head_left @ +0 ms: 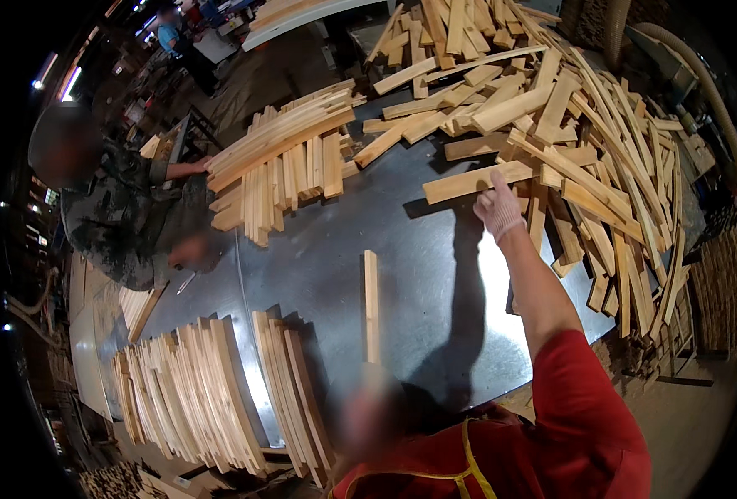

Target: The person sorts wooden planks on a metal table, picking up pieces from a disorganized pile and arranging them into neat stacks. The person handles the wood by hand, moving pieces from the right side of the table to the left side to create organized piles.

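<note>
My right hand (502, 209), in a pale knit glove, grips a flat wooden board (454, 185) near the edge of a large jumbled pile of wooden boards (543, 112). Its fingers lie over the board, and the board's right part overlaps the pile. Low in the middle, a blurred patch covers what seems to be my left hand (370, 412), so its fingers are hidden. A narrow wooden strip (372, 303) runs from the metal tabletop (319, 237) down to that patch. Whether the hand holds it cannot be made out.
Left of me, wooden strips (190, 391) lie side by side, with a smaller group (289, 387) beside them. Across the table a co-worker (119, 200) in dark clothing touches stacked boards (285, 137). A ribbed hose (709, 100) hangs at far right. Another person (181, 50) stands behind.
</note>
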Demonstrator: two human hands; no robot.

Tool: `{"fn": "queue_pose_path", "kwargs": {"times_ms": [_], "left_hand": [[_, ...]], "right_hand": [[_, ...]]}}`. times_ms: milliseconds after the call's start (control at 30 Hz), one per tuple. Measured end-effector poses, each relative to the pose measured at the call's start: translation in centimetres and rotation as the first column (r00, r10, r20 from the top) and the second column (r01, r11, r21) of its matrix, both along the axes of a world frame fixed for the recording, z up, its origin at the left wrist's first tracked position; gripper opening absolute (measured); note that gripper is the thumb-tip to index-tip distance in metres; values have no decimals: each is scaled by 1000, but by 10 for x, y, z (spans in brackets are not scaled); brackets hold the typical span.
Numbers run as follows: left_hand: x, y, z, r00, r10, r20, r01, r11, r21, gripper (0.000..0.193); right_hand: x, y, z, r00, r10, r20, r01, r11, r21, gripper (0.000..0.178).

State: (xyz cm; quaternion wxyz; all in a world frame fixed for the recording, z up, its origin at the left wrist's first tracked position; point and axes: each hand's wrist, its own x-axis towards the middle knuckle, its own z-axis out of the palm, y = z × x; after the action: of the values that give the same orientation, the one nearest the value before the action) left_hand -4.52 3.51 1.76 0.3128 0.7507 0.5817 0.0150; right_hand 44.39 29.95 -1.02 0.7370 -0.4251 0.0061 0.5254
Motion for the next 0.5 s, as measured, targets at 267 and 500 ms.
{"fn": "queue_pose_path", "kwargs": {"times_ms": [267, 500], "left_hand": [[-7, -9, -13, 996, -29, 81, 15, 984, 175, 27], [12, -6, -26, 888, -360, 286, 160, 826, 541, 19]], "right_hand": [[-87, -117, 3, 939, 199, 281, -143, 967, -209, 29], [-207, -281, 14, 377, 678, 631, -311, 735, -603, 46]]}}
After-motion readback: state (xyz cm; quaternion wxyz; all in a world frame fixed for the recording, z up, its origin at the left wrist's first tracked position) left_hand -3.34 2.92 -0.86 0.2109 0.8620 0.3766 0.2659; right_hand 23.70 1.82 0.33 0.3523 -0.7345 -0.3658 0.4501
